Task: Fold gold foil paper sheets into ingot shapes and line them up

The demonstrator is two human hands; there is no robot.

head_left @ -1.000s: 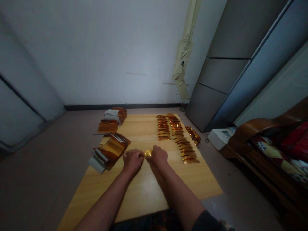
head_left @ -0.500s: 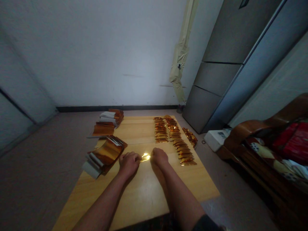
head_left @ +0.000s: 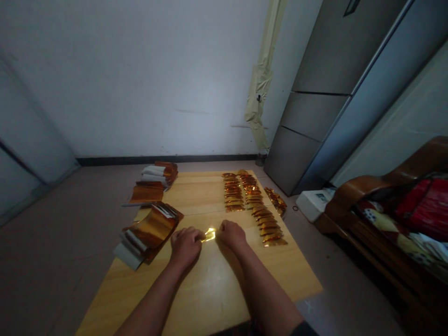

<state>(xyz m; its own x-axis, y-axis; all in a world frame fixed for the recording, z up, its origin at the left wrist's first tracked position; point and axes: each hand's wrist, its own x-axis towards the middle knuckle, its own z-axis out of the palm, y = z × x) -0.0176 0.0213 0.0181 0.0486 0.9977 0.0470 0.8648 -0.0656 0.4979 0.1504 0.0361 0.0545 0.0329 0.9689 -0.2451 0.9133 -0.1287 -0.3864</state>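
Observation:
A small piece of shiny gold foil paper (head_left: 210, 234) lies between my hands, low over the wooden table. My left hand (head_left: 186, 243) grips its left end with curled fingers. At the other end, my right hand (head_left: 231, 234) is closed on the foil, its fingertips partly hidden. Left of my left hand lies a stack of gold foil sheets with pale backs (head_left: 150, 228). To the right, folded gold foil pieces (head_left: 269, 226) overlap in a row, and two more rows of folded pieces (head_left: 233, 192) run behind them.
The wooden table (head_left: 217, 294) stands before a white wall. More foil sheets (head_left: 149, 191) lie at its far left edge. Beyond its right edge sits a pile of gold pieces (head_left: 276, 201). A grey refrigerator (head_left: 301, 149), a white box (head_left: 311, 205) and a wooden sofa (head_left: 350, 210) stand right.
Both hands still hold the foil, and its shape and glint differ slightly. The whole view has shifted a little, so the table appears slightly lower.

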